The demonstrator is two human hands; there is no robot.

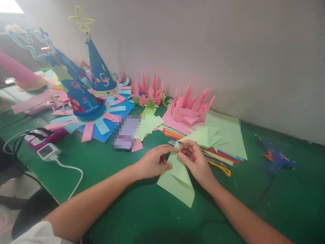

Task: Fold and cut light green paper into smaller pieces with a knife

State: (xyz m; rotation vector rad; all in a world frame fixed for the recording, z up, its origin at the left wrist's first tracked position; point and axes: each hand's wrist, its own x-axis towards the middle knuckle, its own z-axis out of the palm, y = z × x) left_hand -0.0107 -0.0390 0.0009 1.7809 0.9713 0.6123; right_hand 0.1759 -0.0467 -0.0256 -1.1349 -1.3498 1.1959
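Observation:
A sheet of light green paper [177, 184], partly folded to a point at its far end, is held a little above the green table. My left hand [156, 161] is closed on the paper's left edge, fingers and thumb bent around it. At the folded tip, my right hand [194, 159] pinches the paper between thumb and fingers. Just behind my right hand lie folded green paper pieces [210, 135] on a stack of coloured sheets. A yellow-handled cutter [220, 167] rests beside that stack, partly hidden by my right hand.
Pink folded-paper crowns [190, 106] stand along the wall. Blue cone hats [100, 69] with paper strips are at the left, near a blurred-out phone [125, 132]. A power strip [45, 138] with cables sits by the left edge. A blue glue gun [278, 157] lies at the right.

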